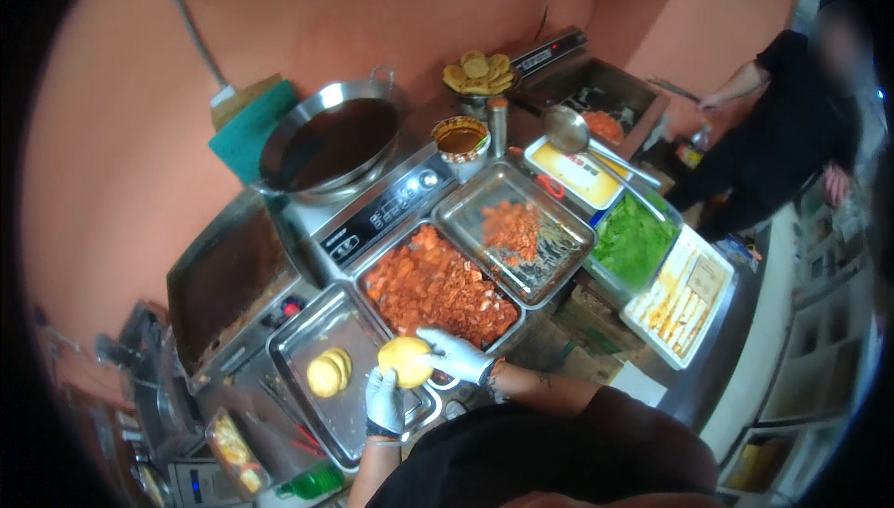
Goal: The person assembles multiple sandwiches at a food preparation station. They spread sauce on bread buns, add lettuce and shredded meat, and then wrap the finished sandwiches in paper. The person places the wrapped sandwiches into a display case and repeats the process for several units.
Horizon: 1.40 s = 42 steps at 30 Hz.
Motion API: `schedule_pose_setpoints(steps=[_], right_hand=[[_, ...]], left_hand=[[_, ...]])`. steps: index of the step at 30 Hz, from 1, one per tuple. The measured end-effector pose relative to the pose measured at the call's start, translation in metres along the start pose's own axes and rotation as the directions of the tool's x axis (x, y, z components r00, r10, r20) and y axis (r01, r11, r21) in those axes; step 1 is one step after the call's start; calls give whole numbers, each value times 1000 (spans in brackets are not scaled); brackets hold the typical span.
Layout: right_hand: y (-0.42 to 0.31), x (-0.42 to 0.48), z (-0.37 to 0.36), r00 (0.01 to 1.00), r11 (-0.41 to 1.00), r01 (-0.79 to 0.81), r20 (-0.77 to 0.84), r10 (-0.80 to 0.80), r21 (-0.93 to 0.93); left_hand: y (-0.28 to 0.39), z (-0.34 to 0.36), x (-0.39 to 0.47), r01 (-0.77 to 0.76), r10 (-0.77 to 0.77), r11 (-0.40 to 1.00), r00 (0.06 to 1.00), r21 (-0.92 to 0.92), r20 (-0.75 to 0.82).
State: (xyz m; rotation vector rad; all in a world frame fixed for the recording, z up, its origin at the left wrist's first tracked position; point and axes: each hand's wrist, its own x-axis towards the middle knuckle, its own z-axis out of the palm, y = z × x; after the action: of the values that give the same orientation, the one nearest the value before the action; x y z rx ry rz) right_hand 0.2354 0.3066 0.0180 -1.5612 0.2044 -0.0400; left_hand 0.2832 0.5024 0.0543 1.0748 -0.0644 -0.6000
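Observation:
A round, flat yellow bread (405, 363) is held between both gloved hands over the near edges of two metal trays. My left hand (384, 402) grips its lower left edge, and my right hand (455, 356) has hold of its right edge. To the left, a few more round breads (327, 372) overlap on a steel tray (297, 358). Just beyond my right hand lies a tray of chopped reddish meat (436, 284). Past that, another steel tray (489, 180) contains a smaller heap of meat (513, 232).
A wide pan of dark liquid (332, 141) and a griddle (227, 284) stand at the left. Farther off are a sauce cup (461, 138), a ladle (567, 129) and green leaves (635, 235). A person in black (789, 110) holds a utensil over another griddle at the right.

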Motion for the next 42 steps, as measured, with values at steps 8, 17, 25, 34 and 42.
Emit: schedule_pose_setpoints(steps=[8,17,25,34,42], right_hand=[[-36,-22,11,965,971,145,-190,-181,-190],[-37,-38,10,918,756,329,3,-397,-565],[-36,-56,6,876,844,232,-274,-398,-483],[-30,-62,5,853,913,238,-378,-359,-331],[-53,-76,2,877,974,115,-441,-192,-195]], left_hand=[[-22,-39,18,277,-276,961,960,-15,41],[20,43,-8,85,-110,993,933,86,343],[-12,42,8,-118,-72,909,900,400,429],[-32,57,18,-167,-163,839,830,517,533],[-42,70,33,-217,-135,818,827,532,545]])
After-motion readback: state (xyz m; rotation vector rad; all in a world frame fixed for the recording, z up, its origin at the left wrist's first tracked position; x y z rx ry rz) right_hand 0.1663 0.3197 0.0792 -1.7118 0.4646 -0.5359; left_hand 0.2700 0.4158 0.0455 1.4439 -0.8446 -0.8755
